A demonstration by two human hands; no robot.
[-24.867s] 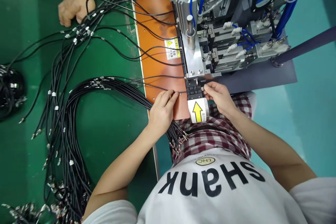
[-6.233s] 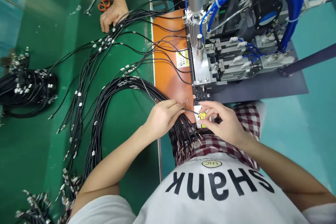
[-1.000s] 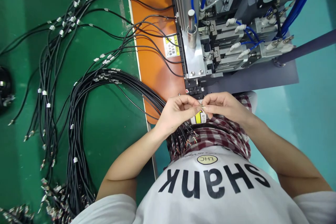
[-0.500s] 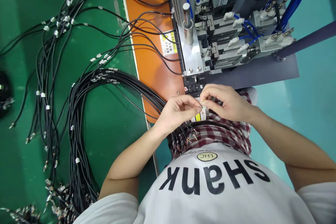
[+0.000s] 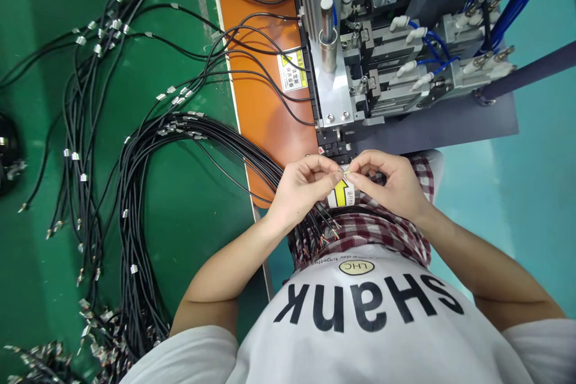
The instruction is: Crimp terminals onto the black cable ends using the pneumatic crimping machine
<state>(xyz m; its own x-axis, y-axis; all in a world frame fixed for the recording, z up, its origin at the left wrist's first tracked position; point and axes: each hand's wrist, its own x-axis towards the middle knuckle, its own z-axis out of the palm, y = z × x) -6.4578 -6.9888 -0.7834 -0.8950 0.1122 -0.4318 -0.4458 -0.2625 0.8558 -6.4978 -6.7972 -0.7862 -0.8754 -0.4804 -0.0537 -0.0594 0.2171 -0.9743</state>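
Note:
Between my two hands, in front of the machine, are the thin light-coloured wires of a cable end. My left hand pinches them from the left, thumb against forefinger. From the right, my right hand grips the wire tips between thumb and forefinger. The cable's own jacket is hidden by my left hand. A bundle of black cables runs under my left hand, and its stripped ends with coloured wires hang over my lap. Below my fingers shows a white label with a yellow arrow.
A machine with metal cylinders and blue air tubes stands ahead, with several cables entering its left edge. Its orange plate borders a green mat, where more black cables with silver tags lie.
My fingertips have drawn slightly apart, so the thin wires now show between them. My right hand has turned a little, and more of the yellow arrow shows.

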